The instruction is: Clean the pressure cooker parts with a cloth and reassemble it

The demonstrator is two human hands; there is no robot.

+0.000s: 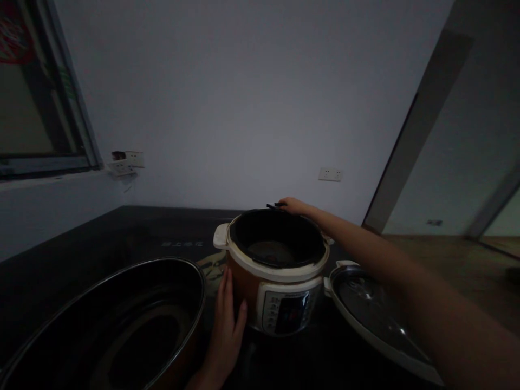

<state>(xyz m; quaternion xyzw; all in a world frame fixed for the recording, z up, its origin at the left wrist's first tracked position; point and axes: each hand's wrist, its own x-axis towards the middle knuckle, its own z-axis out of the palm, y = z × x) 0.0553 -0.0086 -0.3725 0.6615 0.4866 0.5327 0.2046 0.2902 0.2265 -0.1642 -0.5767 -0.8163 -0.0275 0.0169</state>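
An orange and white electric cooker (280, 281) stands open on the dark countertop (134, 233), with its dark inner pot visible. My left hand (226, 325) lies flat against the cooker's left side, fingers stretched out. My right hand (293, 206) reaches over the cooker's far rim, and its fingers pinch a small dark object there that I cannot make out. The cooker's lid (377, 314) lies to the right of the cooker, under my right forearm.
A large metal basin (109, 319) sits at the front left, close to my left hand. Wall sockets (330, 174) are on the back wall, with more (125, 162) near the window at the left. A doorway opens at the right.
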